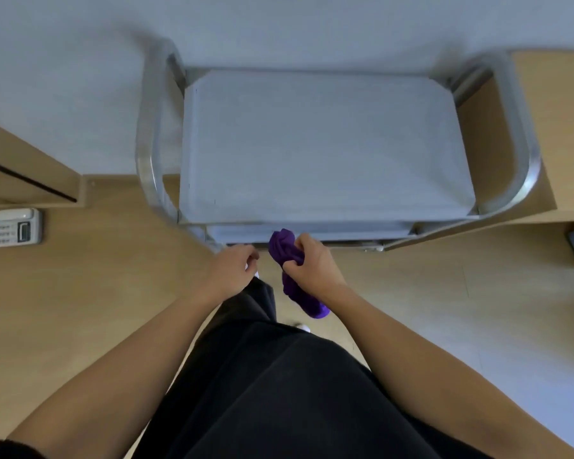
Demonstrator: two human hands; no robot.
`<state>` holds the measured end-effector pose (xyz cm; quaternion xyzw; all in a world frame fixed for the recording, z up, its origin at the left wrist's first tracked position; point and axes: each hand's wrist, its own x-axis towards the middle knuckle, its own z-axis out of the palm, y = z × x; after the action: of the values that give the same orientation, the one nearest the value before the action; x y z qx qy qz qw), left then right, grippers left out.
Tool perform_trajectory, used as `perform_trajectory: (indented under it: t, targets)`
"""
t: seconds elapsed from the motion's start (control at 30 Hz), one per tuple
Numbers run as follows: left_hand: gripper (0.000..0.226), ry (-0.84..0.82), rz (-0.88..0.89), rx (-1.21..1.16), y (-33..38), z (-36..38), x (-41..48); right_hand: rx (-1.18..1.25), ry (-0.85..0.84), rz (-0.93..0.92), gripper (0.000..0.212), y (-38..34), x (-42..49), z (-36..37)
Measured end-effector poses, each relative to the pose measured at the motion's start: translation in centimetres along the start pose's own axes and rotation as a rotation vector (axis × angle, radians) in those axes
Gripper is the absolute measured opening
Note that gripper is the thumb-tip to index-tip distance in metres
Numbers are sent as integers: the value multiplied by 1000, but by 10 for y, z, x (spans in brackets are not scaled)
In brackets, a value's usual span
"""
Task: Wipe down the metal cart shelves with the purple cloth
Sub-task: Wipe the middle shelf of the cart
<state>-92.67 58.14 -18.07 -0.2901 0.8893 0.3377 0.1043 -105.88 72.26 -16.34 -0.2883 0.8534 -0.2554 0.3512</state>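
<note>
Cloth point(281, 247) clenched by right hand point(312, 267), tail hanging below grip; left hand point(231, 270) empty, relaxed.

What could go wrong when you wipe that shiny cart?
The purple cloth is bunched in the right hand, so it might wipe only a thin strip of the top shelf. Its loose end hangs down and could snag on the cart frame. The left hand isn't holding the frame, so pushing might shift it.

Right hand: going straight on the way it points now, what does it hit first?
Probably the near rim of the metal cart, with the purple cloth that the right hand grips touching first. Depth is unclear; it may pass above the rim.
</note>
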Motion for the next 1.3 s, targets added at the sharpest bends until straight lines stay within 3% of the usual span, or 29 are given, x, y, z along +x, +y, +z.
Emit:
perform_trajectory:
  t: [0.2, 0.43, 0.67, 0.93, 1.03, 1.3]
  targets:
    - [23, -71, -10, 89, 30, 41, -67, 16, -63, -10, 21, 38, -68, 10]
    - [23, -12, -79, 130, 19, 41, -100, -54, -86, -31, 22, 29, -81, 19]
    - [26, 74, -38, 154, -30, 37, -73, -76, -2, -19, 24, 10, -41, 48]
    - [34, 42, -61, 140, -131, 77, 13, 0, 180, -21, 25, 39, 61, 121]
    - [36, 65, -20, 193, -166, 98, 53, -34, 243, -126, 28, 51, 104, 148]
    - [23, 386, 140, 357, -238, 154, 137, -161, 499, -531, 31, 57, 223, 212]
